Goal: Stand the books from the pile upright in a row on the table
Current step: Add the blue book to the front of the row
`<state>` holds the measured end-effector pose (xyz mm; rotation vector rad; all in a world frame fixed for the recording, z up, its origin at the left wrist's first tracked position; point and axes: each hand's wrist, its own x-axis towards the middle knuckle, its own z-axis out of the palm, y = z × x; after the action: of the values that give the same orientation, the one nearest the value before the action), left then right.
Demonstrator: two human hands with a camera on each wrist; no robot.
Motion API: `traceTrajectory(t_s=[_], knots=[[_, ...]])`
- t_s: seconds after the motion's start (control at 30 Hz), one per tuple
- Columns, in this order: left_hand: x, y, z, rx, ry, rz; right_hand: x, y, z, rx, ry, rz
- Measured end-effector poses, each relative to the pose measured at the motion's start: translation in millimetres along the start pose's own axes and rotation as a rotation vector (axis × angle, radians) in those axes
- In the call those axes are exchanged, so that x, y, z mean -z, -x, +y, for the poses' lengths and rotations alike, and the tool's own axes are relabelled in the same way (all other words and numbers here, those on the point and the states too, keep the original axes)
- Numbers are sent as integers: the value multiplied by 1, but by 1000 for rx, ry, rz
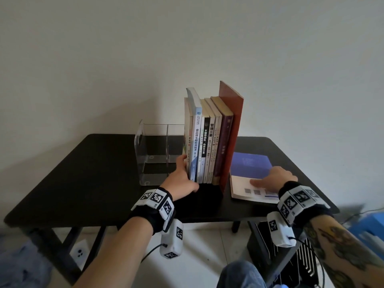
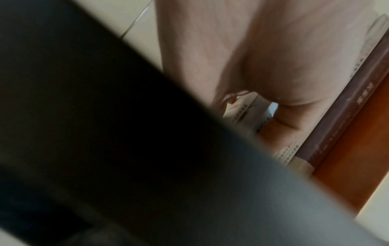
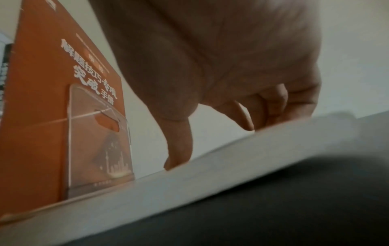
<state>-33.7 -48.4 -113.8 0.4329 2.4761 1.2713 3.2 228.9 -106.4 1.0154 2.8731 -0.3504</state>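
My left hand (image 1: 182, 179) presses flat-fingered against the upright row of books (image 1: 209, 142) at twelve o'clock on the table (image 1: 83, 173), while my right hand (image 1: 272, 177) rests loose-fingered on the flat book (image 1: 247, 169) at two o'clock.

This looks like a simple room in a home or a small private study, not a workplace. A dark desk (image 1: 104, 163) stands directly against a plain white wall (image 1: 187, 38) that carries no decoration. On the desk a row of books (image 1: 209, 142) stands upright beside a clear acrylic book holder (image 1: 153, 150), and one more book (image 1: 249, 175) lies flat. The floor (image 1: 197, 256) under the desk has pale tiles. A white wall socket (image 1: 80, 252) sits low near the floor. A black ribbed appliance (image 1: 299, 258) stands under the desk at the right, and what kind it is I cannot tell.
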Motion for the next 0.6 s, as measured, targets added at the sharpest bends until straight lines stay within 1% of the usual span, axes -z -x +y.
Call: traceTrajectory(t_s=[0.03,0.1,0.2,0.27,0.33,0.4,0.43,0.5,0.57,0.6], knots=[[0,0,0,-1,2,-2,3,3,1,-2,17,5],[-1,0,0,2,4,-5,5,1,4,-28,-24,22],[-1,-1,-2,6,7,3,3,-9,13,-27,-331,-11],[-1,-1,-2,1,10,4,6,-10,16,-37,-479,-46],[0,0,-1,-3,10,-1,14,-3,14,-22,-539,-71],[0,0,-1,-5,20,-5,31,9,10,30,-565,-33],[1,0,-1,-6,27,-7,40,14,8,59,-602,3],[1,1,-2,-7,32,-13,59,25,5,132,-709,136],[2,1,-3,-13,24,-13,74,38,-2,177,-862,352],[2,0,-4,-18,21,-11,78,47,-6,206,-974,460]])
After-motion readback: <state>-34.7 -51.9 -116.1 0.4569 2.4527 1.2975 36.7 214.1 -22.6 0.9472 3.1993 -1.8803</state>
